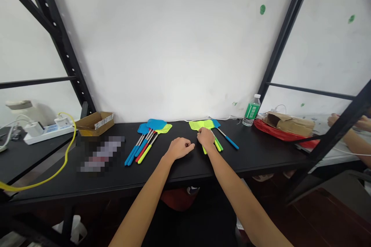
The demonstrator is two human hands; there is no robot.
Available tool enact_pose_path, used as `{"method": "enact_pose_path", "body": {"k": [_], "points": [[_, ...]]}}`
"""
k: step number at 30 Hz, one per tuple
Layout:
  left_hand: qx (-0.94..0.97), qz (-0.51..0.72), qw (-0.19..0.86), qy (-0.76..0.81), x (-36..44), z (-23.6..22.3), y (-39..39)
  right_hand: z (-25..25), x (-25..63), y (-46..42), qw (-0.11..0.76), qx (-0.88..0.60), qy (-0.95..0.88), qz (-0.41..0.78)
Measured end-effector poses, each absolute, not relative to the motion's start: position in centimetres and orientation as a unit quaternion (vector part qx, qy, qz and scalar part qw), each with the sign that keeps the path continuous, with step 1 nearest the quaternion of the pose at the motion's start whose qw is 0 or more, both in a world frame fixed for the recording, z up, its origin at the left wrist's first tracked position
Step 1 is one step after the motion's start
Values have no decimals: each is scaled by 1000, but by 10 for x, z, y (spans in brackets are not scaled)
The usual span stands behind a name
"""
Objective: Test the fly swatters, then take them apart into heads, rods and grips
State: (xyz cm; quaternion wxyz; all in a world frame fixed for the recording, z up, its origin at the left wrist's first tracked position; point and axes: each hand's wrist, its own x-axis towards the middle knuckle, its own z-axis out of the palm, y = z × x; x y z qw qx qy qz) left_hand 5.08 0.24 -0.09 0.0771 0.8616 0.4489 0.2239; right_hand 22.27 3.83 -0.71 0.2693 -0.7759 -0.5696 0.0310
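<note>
Two groups of fly swatters lie on a black table (110,181). My right hand (206,139) is closed over the yellow-green fly swatter (196,125) in the right group, its fingers at the neck below the mesh head. Beside it are green-handled swatters (218,144) and a blue fly swatter (231,142) with an extended metal shaft. My left hand (180,149) rests on the table between the groups, fingers curled in, nothing visible in it. Left of that hand, blue fly swatters (156,124), a red-handled one (142,153) and another yellow-green one (145,153) lie fanned, heads overlapping.
An open cardboard box (95,124) and a yellow cable (67,150) are on the left, near a white power strip (48,134). A water bottle (251,111) stands at the back right. Beyond it are torn cardboard (290,122) on red plastic and another person's arm (355,142).
</note>
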Motion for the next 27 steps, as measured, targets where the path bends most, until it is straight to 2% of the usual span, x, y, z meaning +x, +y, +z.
{"method": "enact_pose_path", "body": {"k": [14, 27], "points": [[855, 218, 91, 462, 52, 4, -2, 4, 226, 29, 222, -780, -582, -66], [862, 222, 78, 450, 52, 0, 3, -6, 215, 20, 205, -767, -604, -62]]}}
